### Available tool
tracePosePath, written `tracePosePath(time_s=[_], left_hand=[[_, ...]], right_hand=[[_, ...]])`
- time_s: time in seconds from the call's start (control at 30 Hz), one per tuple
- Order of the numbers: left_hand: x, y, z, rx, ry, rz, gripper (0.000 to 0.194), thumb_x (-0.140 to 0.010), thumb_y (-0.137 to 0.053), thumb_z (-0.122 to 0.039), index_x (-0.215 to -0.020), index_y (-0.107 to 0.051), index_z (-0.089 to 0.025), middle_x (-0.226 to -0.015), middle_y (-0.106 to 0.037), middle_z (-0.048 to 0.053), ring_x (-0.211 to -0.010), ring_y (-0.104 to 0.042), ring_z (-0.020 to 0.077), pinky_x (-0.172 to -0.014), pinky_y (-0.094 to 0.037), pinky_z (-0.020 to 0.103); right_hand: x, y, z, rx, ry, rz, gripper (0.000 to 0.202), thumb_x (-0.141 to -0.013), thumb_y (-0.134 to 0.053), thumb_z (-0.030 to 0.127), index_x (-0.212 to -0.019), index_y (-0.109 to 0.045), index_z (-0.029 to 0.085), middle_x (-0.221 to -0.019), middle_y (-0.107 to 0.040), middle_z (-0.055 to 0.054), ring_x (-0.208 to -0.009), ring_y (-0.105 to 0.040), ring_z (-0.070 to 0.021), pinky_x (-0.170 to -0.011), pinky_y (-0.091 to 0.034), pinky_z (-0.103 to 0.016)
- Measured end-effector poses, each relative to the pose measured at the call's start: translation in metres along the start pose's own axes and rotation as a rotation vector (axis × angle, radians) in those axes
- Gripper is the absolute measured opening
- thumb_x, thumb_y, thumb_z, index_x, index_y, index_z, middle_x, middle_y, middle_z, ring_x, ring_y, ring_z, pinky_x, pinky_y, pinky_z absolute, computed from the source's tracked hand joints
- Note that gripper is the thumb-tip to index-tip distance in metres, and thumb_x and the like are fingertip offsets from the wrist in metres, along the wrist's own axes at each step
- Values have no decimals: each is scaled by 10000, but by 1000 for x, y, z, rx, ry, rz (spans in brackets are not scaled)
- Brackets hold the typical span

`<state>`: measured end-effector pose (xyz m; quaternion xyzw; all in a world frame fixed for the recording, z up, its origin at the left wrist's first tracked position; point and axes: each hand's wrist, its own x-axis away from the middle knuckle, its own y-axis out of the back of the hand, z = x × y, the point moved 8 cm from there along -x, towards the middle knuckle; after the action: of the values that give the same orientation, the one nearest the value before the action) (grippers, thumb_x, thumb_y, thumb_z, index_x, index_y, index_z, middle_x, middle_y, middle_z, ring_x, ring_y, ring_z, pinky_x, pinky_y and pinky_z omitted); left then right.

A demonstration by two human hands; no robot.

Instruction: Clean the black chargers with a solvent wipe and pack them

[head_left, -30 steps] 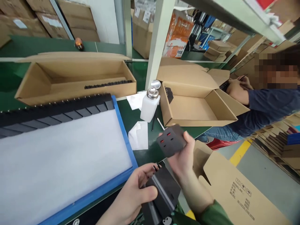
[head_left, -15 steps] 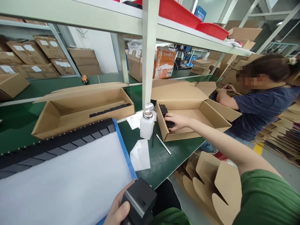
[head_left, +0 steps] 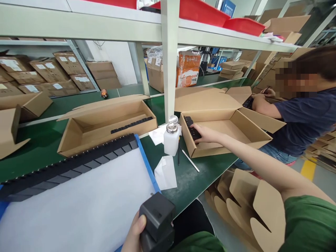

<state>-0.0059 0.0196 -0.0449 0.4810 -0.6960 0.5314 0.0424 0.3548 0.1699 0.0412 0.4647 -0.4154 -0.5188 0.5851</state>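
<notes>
My left hand (head_left: 137, 227) grips black box-shaped plastic units (head_left: 157, 213) near the bottom of the view, its thumb on their left side. They look like two, one against the other. My right hand (head_left: 206, 134) reaches into an open cardboard box (head_left: 210, 152), its fingers closed around a black block (head_left: 195, 134) at the left end. That block lies against a short row of black blocks (head_left: 188, 121) along the box's left wall; my fingers partly hide it. To my left, a long row of black units (head_left: 78, 166) lines the far edge of a white-covered tray (head_left: 78, 213) with blue edges.
Another open carton (head_left: 86, 140) holds a row of black pieces. A white pump bottle (head_left: 171, 141), paper (head_left: 166, 173) and a pen-like silver rod (head_left: 190, 161) lie between. A shelf post (head_left: 170, 63) stands behind the bottle. A co-worker (head_left: 309, 94) sits at right; folded cartons (head_left: 244, 203) stand below.
The view has turned slightly left. In the box, my right hand has set the black block closer against the row. My left hand still holds its black units, now a little more upright.
</notes>
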Motion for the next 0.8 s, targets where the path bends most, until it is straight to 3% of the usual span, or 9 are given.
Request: tracePosePath(time_s=[0.1,0.2,0.33,0.4,0.5,0.57,0.67,0.8], left_hand=[[5,-4,-7,101,-44,70,366,-728,-823,-527,-938,-811,-227,-928,-803,81,-836,-768,277,-790,-631,352],[7,-6,-17,223,-116,157,420,-766,-794,-516,-1069,-769,-226,-1026,-791,67,-907,-759,232,-841,-624,299],[4,-11,-25,392,-163,286,526,-773,-774,-522,-1189,-693,-209,-1086,-766,65,-927,-752,187,-884,-615,249],[4,-13,-29,468,-194,349,531,-760,-785,-495,-1180,-681,-188,-1077,-759,74,-909,-750,165,-878,-614,225],[4,-14,-31,535,-188,375,552,-750,-791,-475,-1185,-659,-162,-1078,-748,89,-928,-744,159,-898,-607,218],[4,-14,-32,549,-191,359,570,-737,-801,-475,-1179,-652,-148,-1067,-747,96,-921,-745,163,-897,-608,220],[6,-14,-36,546,-233,329,593,-709,-823,-487,-1162,-654,-143,-1025,-752,97,-877,-753,169,-859,-621,222],[12,-13,-37,518,-283,245,628,-657,-856,-514,-1131,-661,-150,-988,-756,83,-829,-751,172,-813,-631,220]], right_hand=[[-8,2,3,19,-38,-64,498,-934,-644,420,-1349,-514,178,-1314,-565,-111,-1123,-602,-233,-951,-544,-450],[-14,2,-1,31,-115,-124,543,-878,-704,399,-1322,-510,155,-1299,-558,-131,-1075,-606,-239,-925,-538,-445],[-10,13,4,11,-192,-171,566,-736,-819,315,-1190,-567,89,-1106,-636,-169,-911,-628,-247,-823,-531,-385],[8,29,20,5,-227,-255,534,-793,-763,325,-1221,-561,77,-1165,-625,-200,-877,-630,-229,-810,-516,-364],[54,49,65,14,-250,-436,402,-973,-518,331,-1314,-510,119,-1299,-584,-184,-899,-626,-177,-869,-495,-335],[79,37,99,2,-233,-427,298,-1013,-425,335,-1179,-591,152,-1048,-680,-104,-755,-616,-142,-786,-508,-293],[93,-12,132,6,-204,-278,206,-964,-528,327,-1029,-668,190,-889,-705,-42,-691,-621,-143,-670,-499,-261],[95,-61,124,99,-379,-265,267,-949,-477,292,-1013,-679,128,-965,-675,-161,-869,-634,-293,-623,-428,-336]])
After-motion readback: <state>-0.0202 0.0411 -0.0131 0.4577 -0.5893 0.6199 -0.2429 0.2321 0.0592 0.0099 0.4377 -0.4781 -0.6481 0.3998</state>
